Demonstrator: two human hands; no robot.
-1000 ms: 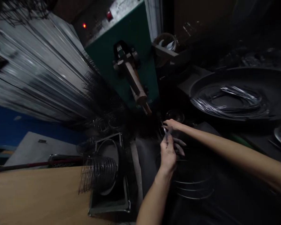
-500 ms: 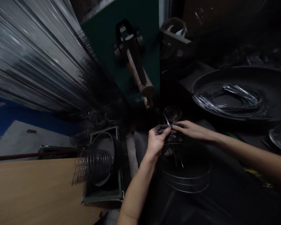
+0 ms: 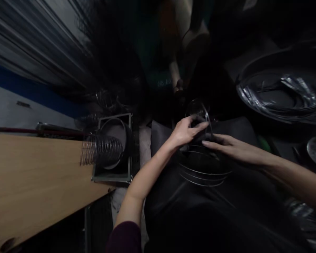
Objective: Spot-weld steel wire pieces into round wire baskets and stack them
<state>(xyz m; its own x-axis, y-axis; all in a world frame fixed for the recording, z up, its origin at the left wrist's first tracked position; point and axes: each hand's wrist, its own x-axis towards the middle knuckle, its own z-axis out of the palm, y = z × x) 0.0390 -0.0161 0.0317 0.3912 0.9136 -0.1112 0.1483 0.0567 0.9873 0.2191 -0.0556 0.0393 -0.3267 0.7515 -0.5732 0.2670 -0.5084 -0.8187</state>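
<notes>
A thin curved metal wire (image 3: 207, 114), perhaps part of a ring, stands on edge between my hands. My left hand (image 3: 186, 130) pinches it with thumb and fingertips from the left. Lower down, my right hand (image 3: 225, 143) grips the wire's near part, its thumb stretched toward the left; its fingertips are dark and partly hidden. Beneath both hands a round wire frame (image 3: 202, 172) with several stacked hoops rests on the dark cloth (image 3: 189, 211) over my lap. Dimness and motion blur hide where the wire ends.
On the left, a metal-framed crate (image 3: 112, 181) holds a round band and a wire coil (image 3: 101, 149), beside a wooden board (image 3: 42, 175). A machine arm (image 3: 176, 73) juts out ahead. At right stands a wide basin (image 3: 249, 66) with bundled wires (image 3: 279, 102).
My view has tilted down and shifted left. Both hands stay at the wire, which now curves upright on the right of my left fingers; my right hand sits lower along it.
</notes>
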